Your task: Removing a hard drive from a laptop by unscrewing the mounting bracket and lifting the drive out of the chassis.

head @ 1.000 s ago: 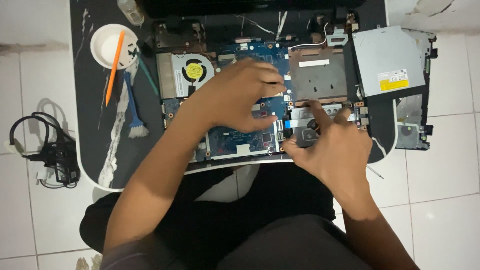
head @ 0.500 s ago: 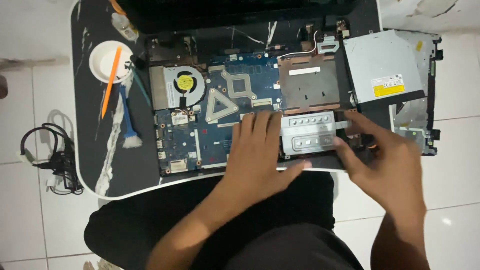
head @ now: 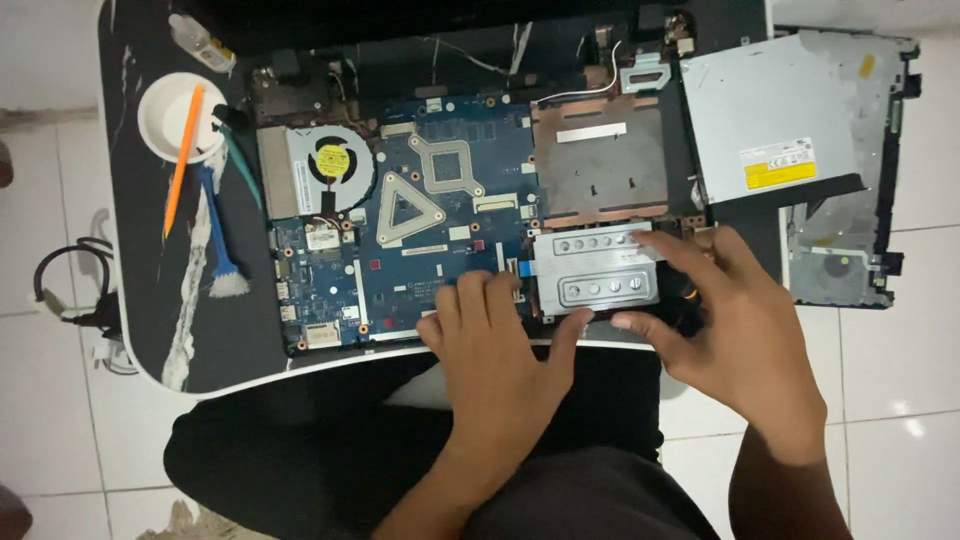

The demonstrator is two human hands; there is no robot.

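An opened laptop lies on a black table, its blue motherboard (head: pixel 420 240) bare, with a cooling fan (head: pixel 325 165) at the left. A silver hard-drive caddy (head: pixel 598 272) sits at the lower right of the chassis. My right hand (head: pixel 730 320) pinches the caddy, fingers on its upper right edge and thumb under its near edge. My left hand (head: pixel 495 345) lies flat with its fingers on the motherboard's near edge, thumb touching the caddy's lower left corner.
A silver optical drive (head: pixel 775 110) rests on the removed bottom cover (head: pixel 850 250) at the right. A white cup (head: pixel 170 115) with an orange tool (head: pixel 182 160), a blue brush (head: pixel 215 235) and a small bottle (head: pixel 200 40) sit at the left. Black cables (head: pixel 70 290) lie on the tiled floor.
My left hand has come down from the middle of the motherboard to its near edge. My right hand shifted right and now grips the caddy by its edges.
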